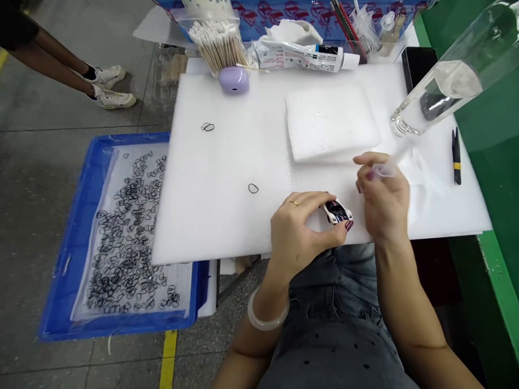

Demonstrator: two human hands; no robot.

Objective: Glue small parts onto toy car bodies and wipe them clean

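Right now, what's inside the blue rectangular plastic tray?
Many small, thin black loops, scattered and heaped on a white sheet in the blue tray. The sheet hides most of its floor; the white rectangular board hides the tray's upper right side, so anything there is unseen.

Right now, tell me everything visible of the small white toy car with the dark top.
The small white toy car with the dark top has a glossy, rounded body, apparently painted or plastic, with a dark central section and dark markings. Fine details are too small to read. Its top faces the camera. The left grip pinches it between thumb and fingers, near the front edge of the white foam sheet. Its underside is hidden.
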